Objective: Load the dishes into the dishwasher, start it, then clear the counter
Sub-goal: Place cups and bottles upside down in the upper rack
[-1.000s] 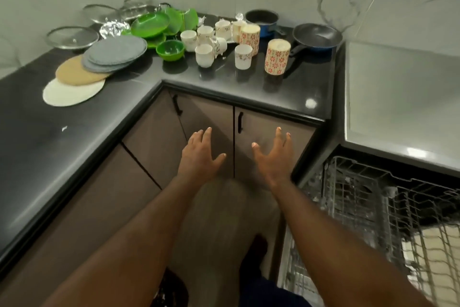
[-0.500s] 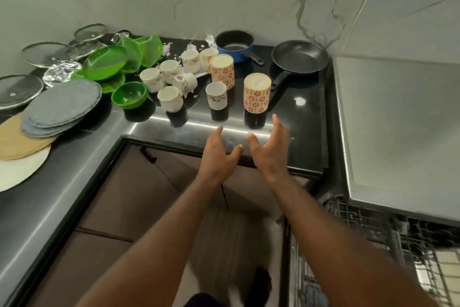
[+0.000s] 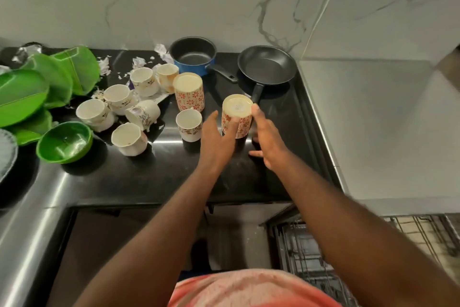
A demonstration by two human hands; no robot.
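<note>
Item: flowered tumbler (image 3: pixel 237 113) (cream end uppermost), standing on the dark surface (image 3: pixel 149 177) just in front of the frying pan (image 3: pixel 267 65) handle. Left hand (image 3: pixel 215 140) at its left side, right hand (image 3: pixel 268 137) at its right. The fingers (image 3: pixel 256 111) are near straight, set narrow, touching the tumbler's walls and not curled round it. Adjacent: second flowered tumbler (image 3: pixel 189 92), small cup (image 3: pixel 188 125), blue saucepan (image 3: pixel 193 56), green bowl (image 3: pixel 64 142). Dishwasher rack (image 3: pixel 311 252) lower right, below the surface edge.
</note>
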